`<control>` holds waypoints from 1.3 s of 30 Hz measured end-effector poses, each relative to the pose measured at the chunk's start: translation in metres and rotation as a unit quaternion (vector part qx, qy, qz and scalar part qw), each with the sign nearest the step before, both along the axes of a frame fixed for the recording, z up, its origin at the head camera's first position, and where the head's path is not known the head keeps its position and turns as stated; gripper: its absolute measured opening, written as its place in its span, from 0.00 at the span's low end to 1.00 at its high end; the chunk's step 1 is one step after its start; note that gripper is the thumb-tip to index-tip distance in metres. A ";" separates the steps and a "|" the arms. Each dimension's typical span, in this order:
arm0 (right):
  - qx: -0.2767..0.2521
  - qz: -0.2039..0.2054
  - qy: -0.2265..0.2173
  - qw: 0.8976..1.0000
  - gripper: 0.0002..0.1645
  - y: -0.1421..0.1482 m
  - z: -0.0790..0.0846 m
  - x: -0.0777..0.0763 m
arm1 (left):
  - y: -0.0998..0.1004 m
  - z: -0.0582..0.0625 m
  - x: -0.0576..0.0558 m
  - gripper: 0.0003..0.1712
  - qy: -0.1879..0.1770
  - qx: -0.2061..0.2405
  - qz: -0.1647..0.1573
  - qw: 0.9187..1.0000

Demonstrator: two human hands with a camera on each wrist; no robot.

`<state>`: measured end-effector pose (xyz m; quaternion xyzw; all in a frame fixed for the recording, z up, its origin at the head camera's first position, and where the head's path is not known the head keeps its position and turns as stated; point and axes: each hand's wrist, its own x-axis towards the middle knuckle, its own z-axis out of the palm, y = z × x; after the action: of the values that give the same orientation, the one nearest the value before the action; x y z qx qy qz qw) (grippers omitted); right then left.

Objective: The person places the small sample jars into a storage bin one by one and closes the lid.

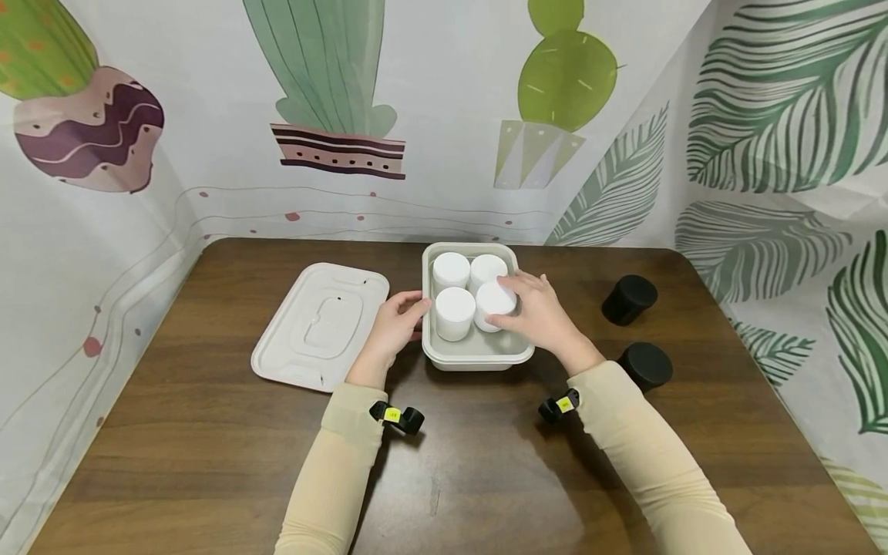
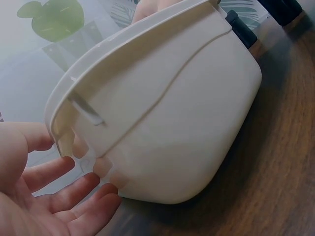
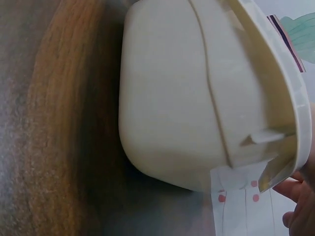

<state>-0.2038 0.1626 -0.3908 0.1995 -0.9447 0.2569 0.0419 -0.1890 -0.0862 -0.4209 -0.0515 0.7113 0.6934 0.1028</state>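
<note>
A pale, cream-white plastic box [image 1: 479,360] stands on the table with several white round jars [image 1: 455,311] in it. My left hand [image 1: 394,327] holds the box at its left rim; in the left wrist view its thumb goes behind the rim and its fingers [image 2: 78,187] touch the outer wall. My right hand [image 1: 537,312] reaches over the right rim and grips the front right white jar [image 1: 494,299] between thumb and fingers. That jar sits among the others, its top a little tilted. In the right wrist view the box wall hides most of this hand.
A white lid [image 1: 322,324] lies flat left of the box. Two black cylinders [image 1: 630,299] stand at the right, the nearer one [image 1: 647,365] beside my right sleeve. Behind the wooden table [image 1: 444,478] hangs a cloth [image 1: 451,100] printed with cacti and leaves.
</note>
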 end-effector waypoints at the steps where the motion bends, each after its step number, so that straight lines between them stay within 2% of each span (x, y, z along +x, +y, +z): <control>1: 0.006 0.000 -0.002 1.000 0.42 0.000 0.000 0.000 | 0.000 0.000 0.000 0.24 0.000 0.000 0.001 1.000; 10: 0.043 -0.008 -0.013 0.999 0.44 -0.002 0.004 0.002 | 0.001 -0.003 -0.001 0.25 0.007 0.000 -0.004 1.000; 15: 0.027 -0.009 -0.004 1.000 0.41 0.000 0.005 0.004 | 0.001 -0.004 -0.001 0.25 0.006 0.000 -0.006 1.000; 19: -0.005 -0.015 0.003 1.000 0.40 0.006 0.006 0.008 | 0.001 -0.004 -0.002 0.24 0.010 -0.005 -0.002 1.000; 24: -0.034 -0.050 0.000 0.998 0.42 0.021 0.005 0.011 | 0.000 -0.003 -0.002 0.24 0.011 -0.011 0.000 1.000; 31: -0.068 -0.107 0.022 0.992 0.43 0.048 -0.001 0.011 | 0.000 -0.004 -0.001 0.24 0.007 -0.007 -0.003 1.000; 39: -0.077 -0.170 0.030 0.982 0.42 0.077 0.001 0.014 | -0.001 -0.006 0.001 0.26 0.042 0.005 -0.001 0.999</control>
<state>-0.1895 0.2392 -0.3903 0.0401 -0.9404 0.3122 0.1285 -0.1884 -0.0873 -0.4271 -0.0208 0.7118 0.6982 0.0740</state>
